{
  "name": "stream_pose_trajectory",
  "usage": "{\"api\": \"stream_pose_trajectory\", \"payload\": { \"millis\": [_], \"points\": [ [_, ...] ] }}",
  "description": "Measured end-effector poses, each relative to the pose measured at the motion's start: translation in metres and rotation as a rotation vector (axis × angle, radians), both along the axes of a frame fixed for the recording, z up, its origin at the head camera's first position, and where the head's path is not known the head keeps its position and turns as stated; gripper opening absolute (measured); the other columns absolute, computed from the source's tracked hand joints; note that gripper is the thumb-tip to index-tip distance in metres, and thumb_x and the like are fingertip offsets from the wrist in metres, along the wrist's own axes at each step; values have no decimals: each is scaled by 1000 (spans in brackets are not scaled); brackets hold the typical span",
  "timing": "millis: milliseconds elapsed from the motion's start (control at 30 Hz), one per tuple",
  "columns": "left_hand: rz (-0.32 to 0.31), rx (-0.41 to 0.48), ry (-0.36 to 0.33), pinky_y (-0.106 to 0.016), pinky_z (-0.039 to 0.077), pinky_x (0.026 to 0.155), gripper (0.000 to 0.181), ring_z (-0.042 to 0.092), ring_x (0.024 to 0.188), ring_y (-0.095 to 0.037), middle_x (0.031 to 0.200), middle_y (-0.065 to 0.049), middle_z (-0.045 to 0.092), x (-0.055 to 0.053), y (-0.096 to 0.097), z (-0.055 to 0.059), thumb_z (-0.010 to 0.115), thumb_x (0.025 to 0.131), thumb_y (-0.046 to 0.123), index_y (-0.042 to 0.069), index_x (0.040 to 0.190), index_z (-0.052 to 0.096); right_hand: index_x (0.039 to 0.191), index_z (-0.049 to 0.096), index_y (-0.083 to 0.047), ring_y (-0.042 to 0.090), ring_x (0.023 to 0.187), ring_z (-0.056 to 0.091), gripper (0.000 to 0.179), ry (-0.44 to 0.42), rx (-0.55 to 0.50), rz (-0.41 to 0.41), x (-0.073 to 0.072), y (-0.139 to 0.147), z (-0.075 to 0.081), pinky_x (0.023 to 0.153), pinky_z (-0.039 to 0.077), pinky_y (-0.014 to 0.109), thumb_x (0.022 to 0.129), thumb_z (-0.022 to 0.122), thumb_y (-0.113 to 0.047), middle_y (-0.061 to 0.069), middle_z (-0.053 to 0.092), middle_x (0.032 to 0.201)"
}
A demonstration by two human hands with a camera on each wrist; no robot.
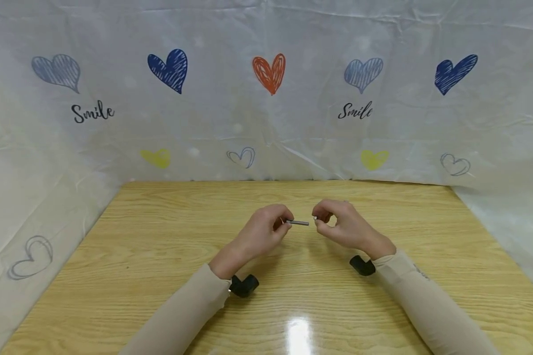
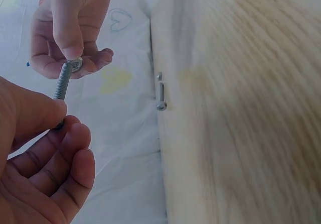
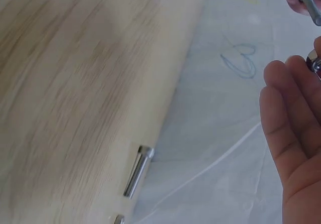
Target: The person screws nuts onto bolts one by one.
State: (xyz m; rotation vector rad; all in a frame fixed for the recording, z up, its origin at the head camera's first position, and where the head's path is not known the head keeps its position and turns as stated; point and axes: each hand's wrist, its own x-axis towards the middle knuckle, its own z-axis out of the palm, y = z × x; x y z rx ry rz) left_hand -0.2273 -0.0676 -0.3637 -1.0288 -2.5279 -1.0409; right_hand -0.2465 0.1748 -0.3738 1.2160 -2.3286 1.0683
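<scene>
My left hand (image 1: 258,230) pinches a grey threaded bolt (image 1: 299,223) between thumb and fingers, its free end pointing right. Opposite it, my right hand (image 1: 348,228) holds a small silver nut (image 1: 315,218) at its fingertips. In the head view a narrow gap separates nut and bolt end. The left wrist view has the nut (image 2: 76,64) beside the tip of the threaded bolt (image 2: 62,83); whether they touch I cannot tell. From the right wrist, the nut (image 3: 313,62) is partly cut off by the frame edge, with the bolt (image 3: 308,5) above it.
On the wooden table (image 1: 160,212) lie another bolt (image 2: 161,96) and a small nut (image 2: 159,76), near the table's edge in both wrist views. A white cloth (image 1: 222,118) printed with hearts hangs behind the table. Black wrist mounts (image 1: 244,286) sit under the sleeves.
</scene>
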Motion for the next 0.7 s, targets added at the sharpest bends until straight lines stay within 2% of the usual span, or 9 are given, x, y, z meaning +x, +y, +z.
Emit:
{"api": "stream_pose_trajectory", "payload": {
  "millis": [467,700],
  "points": [
    [21,39,32,-25,47,59,9,52,65,-10,83,3,60,-3,-12,5,65,89,0,8,92,64,97,63,-12,7,75,57,16,-2,-20,10,-2,-16,3,66,51,34,85,63,-1,-1,62,87],
    [30,58,43,-24,48,58,10,52,63,-8,84,3,61,-5,-17,6,65,89,0,8,94,64,93,62,-9,9,72,56,7,4,-55,13,-3,-22,4,63,50,36,87,63,-6,1,61,85]
  ]
}}
